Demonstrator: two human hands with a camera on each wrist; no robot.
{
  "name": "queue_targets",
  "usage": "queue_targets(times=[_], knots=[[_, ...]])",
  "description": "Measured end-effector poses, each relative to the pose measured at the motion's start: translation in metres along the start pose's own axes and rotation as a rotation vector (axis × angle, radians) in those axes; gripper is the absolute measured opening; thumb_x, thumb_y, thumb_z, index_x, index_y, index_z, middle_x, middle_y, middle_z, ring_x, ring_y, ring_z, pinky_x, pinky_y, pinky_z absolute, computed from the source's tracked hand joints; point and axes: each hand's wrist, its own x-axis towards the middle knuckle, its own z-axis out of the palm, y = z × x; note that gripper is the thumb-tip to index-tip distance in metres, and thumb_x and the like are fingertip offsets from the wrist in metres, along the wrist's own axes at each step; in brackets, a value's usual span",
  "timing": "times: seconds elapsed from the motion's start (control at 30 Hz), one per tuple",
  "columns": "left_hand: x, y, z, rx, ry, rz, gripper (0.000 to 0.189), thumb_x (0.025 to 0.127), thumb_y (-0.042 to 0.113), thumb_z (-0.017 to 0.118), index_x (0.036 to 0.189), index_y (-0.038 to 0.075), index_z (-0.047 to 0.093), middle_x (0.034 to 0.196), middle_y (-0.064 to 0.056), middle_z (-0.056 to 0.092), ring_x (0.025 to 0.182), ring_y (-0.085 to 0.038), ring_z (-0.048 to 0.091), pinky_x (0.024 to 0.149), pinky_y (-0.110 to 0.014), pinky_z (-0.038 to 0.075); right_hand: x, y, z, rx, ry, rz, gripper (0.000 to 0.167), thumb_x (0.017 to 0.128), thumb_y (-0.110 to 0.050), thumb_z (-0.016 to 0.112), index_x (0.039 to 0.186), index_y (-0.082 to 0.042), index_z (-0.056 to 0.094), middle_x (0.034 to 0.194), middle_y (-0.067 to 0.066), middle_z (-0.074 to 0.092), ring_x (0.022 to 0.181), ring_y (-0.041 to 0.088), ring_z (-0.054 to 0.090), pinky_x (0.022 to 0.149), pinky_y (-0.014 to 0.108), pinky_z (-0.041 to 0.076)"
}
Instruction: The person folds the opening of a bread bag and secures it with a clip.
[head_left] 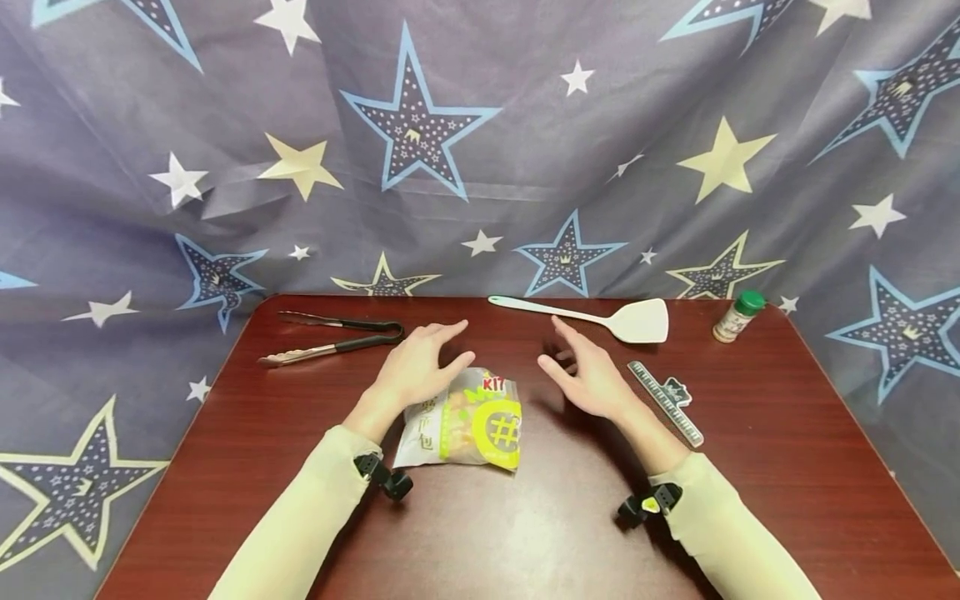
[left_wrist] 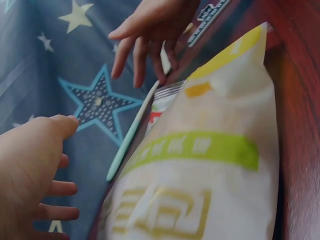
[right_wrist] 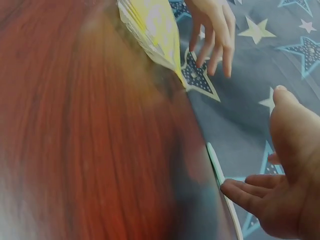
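Observation:
A plastic food bag [head_left: 480, 425] with yellow-green print lies on the table, left of its middle. My left hand [head_left: 417, 367] is over the bag's upper left corner, thumb and fingers spread with nothing between them. In the left wrist view the bag [left_wrist: 200, 150] fills much of the frame, beside the open left hand [left_wrist: 30, 175]. My right hand [head_left: 592, 375] hovers to the right of the bag, fingers extended and holding nothing. Just beyond its fingertips lies the handle of a white spatula [head_left: 637, 321]. In the right wrist view the right hand [right_wrist: 280, 190] overlaps that handle.
Tongs [head_left: 337, 340] with black grips lie at the back left. Right of my right hand are a ruler-like strip [head_left: 666, 404] and, farther back, a green-capped shaker bottle [head_left: 738, 317]. A star-patterned cloth [head_left: 480, 167] hangs behind the dark red table [head_left: 510, 542].

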Motion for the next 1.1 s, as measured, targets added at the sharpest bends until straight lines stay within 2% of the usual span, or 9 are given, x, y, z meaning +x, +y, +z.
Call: queue_targets(times=[0.23, 0.4, 0.53, 0.67, 0.83, 0.97, 1.1], knots=[[0.005, 0.016, 0.013, -0.027, -0.059, 0.059, 0.059, 0.103, 0.050, 0.063, 0.156, 0.023, 0.057, 0.151, -0.008, 0.063, 0.140, -0.032, 0.059, 0.107, -0.056, 0.053, 0.003, -0.016, 0.015, 0.043, -0.069, -0.008, 0.061, 0.108, -0.032, 0.062, 0.161, -0.006, 0.045, 0.144, 0.022, 0.067, 0.105, 0.030, 0.078, 0.091, 0.046, 0.063], [0.005, 0.021, 0.016, -0.026, -0.089, 0.092, 0.056, 0.101, 0.044, 0.065, 0.151, 0.019, 0.062, 0.145, -0.008, 0.068, 0.135, -0.032, 0.063, 0.106, -0.054, 0.055, 0.004, -0.023, 0.025, 0.045, -0.113, 0.015, 0.052, 0.108, -0.035, 0.062, 0.149, -0.002, 0.060, 0.127, 0.014, 0.077, 0.098, 0.023, 0.080, 0.084, 0.041, 0.063], [0.004, 0.017, 0.019, -0.018, -0.095, 0.106, 0.052, 0.100, 0.040, 0.066, 0.146, 0.015, 0.066, 0.141, -0.008, 0.071, 0.133, -0.032, 0.065, 0.107, -0.053, 0.055, 0.005, -0.026, 0.032, 0.064, -0.134, 0.055, 0.048, 0.107, -0.037, 0.065, 0.139, -0.002, 0.068, 0.112, 0.009, 0.082, 0.085, 0.015, 0.079, 0.072, 0.031, 0.061], [0.003, 0.013, 0.023, -0.011, -0.105, 0.097, 0.049, 0.101, 0.039, 0.066, 0.144, 0.015, 0.068, 0.140, -0.007, 0.072, 0.133, -0.032, 0.065, 0.108, -0.051, 0.054, 0.005, -0.029, 0.037, 0.154, -0.169, 0.112, 0.043, 0.104, -0.035, 0.069, 0.131, -0.001, 0.073, 0.105, 0.011, 0.083, 0.071, 0.014, 0.078, 0.063, 0.027, 0.059], [0.001, 0.008, 0.027, -0.005, -0.118, 0.075, 0.045, 0.101, 0.037, 0.067, 0.139, 0.013, 0.071, 0.135, -0.007, 0.074, 0.129, -0.032, 0.066, 0.106, -0.050, 0.054, 0.004, -0.034, 0.040, 0.271, -0.239, 0.208, 0.039, 0.098, -0.032, 0.076, 0.122, -0.001, 0.077, 0.096, 0.010, 0.082, 0.069, 0.015, 0.077, 0.064, 0.029, 0.062], [0.000, 0.003, 0.030, -0.014, -0.113, 0.076, 0.040, 0.100, 0.033, 0.068, 0.134, 0.012, 0.075, 0.128, -0.008, 0.076, 0.122, -0.031, 0.067, 0.104, -0.049, 0.054, 0.003, -0.036, 0.043, 0.264, -0.269, 0.243, 0.036, 0.089, -0.027, 0.085, 0.114, -0.002, 0.078, 0.086, 0.004, 0.078, 0.069, 0.010, 0.070, 0.065, 0.027, 0.058], [0.001, -0.005, 0.033, -0.090, -0.082, 0.100, 0.036, 0.096, 0.021, 0.068, 0.129, 0.010, 0.076, 0.117, -0.009, 0.077, 0.112, -0.030, 0.068, 0.099, -0.048, 0.055, 0.003, -0.035, 0.047, 0.258, -0.279, 0.240, 0.025, 0.084, -0.022, 0.090, 0.099, -0.007, 0.077, 0.082, -0.001, 0.074, 0.069, 0.008, 0.063, 0.065, 0.024, 0.053]])
